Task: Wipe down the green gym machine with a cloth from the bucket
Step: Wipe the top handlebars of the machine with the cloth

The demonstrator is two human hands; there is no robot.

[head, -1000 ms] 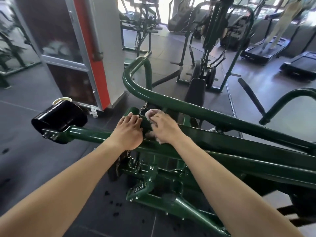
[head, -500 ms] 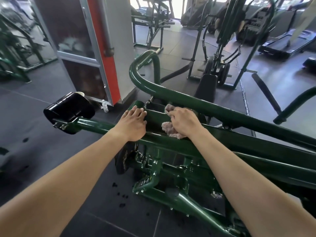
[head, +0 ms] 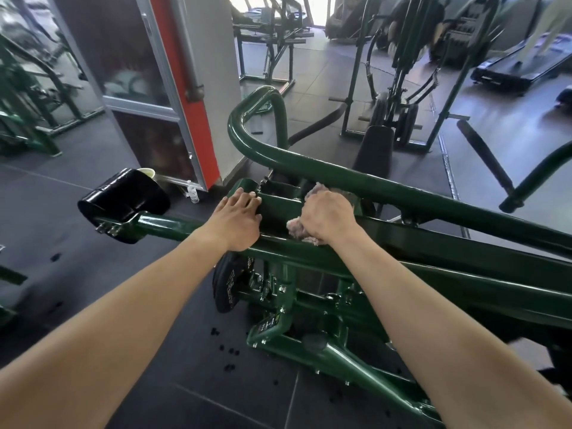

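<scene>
Both of our hands sit on the green machine [head: 402,239] near the middle of the frame. Our left hand [head: 236,222] lies open and flat on a green bar, fingers spread over its top edge and holding nothing. Our right hand [head: 328,216] is closed around one cloth [head: 297,229], a pinkish-grey rag bunched under the palm and pressed against the same bar, with a bit of it poking out above the knuckles and more below them. One thick curved green tube [head: 309,162] runs just behind both hands, from upper centre down to the right edge. One black roller pad [head: 123,201] sits at the end of the bar, left of the left hand. One black weight plate [head: 227,287] hangs below the left wrist. One small clear bottle [head: 192,193] stands on the dark floor [head: 77,150] beside the red and grey pillar [head: 192,72] in the upper left. Small dark specks dot the floor below the machine.
</scene>
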